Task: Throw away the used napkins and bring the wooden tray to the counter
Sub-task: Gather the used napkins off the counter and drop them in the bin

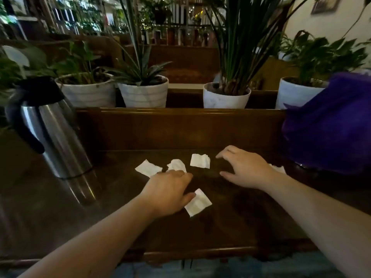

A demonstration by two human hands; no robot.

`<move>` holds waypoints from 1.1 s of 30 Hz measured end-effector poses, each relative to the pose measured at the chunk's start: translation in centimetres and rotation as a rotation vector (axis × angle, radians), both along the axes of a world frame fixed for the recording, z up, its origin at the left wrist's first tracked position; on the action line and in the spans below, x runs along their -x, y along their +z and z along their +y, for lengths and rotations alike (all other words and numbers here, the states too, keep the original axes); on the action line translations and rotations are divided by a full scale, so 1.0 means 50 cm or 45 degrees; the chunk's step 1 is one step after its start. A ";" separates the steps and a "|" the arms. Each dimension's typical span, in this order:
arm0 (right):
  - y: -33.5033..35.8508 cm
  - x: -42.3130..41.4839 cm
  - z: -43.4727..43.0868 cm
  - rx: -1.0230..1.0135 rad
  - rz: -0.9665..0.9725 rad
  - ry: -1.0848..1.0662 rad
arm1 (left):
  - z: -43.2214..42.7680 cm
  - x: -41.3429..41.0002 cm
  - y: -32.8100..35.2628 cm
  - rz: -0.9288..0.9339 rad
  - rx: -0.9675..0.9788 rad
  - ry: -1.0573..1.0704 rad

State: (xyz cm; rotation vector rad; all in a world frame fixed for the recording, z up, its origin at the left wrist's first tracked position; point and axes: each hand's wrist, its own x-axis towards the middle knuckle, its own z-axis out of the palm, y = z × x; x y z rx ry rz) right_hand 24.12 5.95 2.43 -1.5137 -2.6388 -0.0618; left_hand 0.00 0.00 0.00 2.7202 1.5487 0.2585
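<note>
Five white napkins lie on the dark wooden tray [230, 227]: one flat [148, 167], one crumpled [177, 165], one square [200, 161], one near [198, 202], and one [278, 168] half hidden behind the right wrist. The left hand [168, 192] rests over the crumpled one, its thumb touching the near one; its grip is loosely curled and I cannot tell if it holds anything. The right hand [244, 167] hovers open and empty, the square napkin just to its left. I judge each hand takes its nearest piece. No writing is readable on the flask [54, 127], the pots [144, 93] or the purple bag [329, 125]

Steel flask [54, 131] — potted plants [143, 91], purple cloth [329, 125]
</note>
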 end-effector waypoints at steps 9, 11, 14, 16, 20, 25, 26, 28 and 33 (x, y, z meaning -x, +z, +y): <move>-0.028 0.031 0.079 0.072 0.035 0.008 | 0.030 -0.026 -0.071 0.047 0.185 -0.102; -0.046 0.042 0.100 0.117 0.061 -0.008 | 0.027 -0.024 -0.080 -0.003 0.147 -0.115; -0.079 0.063 0.129 0.199 0.114 -0.028 | 0.024 -0.012 -0.088 -0.085 0.073 -0.116; -0.096 0.079 0.147 0.223 0.157 -0.056 | 0.024 0.002 -0.079 -0.159 0.056 -0.072; -0.122 0.104 0.178 0.234 0.156 -0.127 | 0.043 0.054 -0.048 -0.217 -0.037 0.094; -0.131 0.121 0.197 0.271 0.144 -0.161 | 0.114 0.159 -0.028 -0.192 -0.136 0.366; -0.130 0.121 0.196 0.274 0.136 -0.155 | 0.131 0.176 -0.029 -0.165 -0.139 0.403; -0.127 0.119 0.189 0.267 0.131 -0.141 | 0.162 0.197 -0.039 -0.129 -0.119 0.490; -0.094 0.120 0.168 0.250 0.228 -0.092 | 0.186 0.207 -0.099 -0.098 0.103 0.619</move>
